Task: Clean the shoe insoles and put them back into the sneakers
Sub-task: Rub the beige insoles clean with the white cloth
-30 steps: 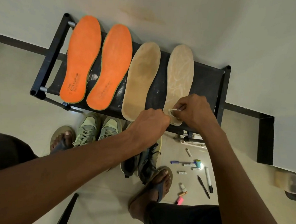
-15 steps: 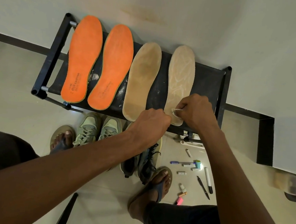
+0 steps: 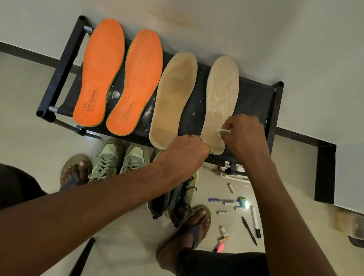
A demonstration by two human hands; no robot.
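Two hands: right hand [image 3: 245,134] pinches small white wad [image 3: 221,132] on tan insole [image 3: 221,101]; left hand [image 3: 183,155] fisted, contents hidden; black rack [image 3: 256,100], tiled floor [image 3: 18,96].

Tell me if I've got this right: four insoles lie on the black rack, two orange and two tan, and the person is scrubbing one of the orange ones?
Not quite. The head view shows the right hand scrubbing the far-right tan insole, not an orange one. The rest stands: two orange insoles and two tan on the black rack.

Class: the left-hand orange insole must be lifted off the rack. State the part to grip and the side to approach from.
Pinch the heel end of the orange insole, coming from the near side. It lies flat, and its heel overhangs the rack's front edge, leaving room beneath for fingers.
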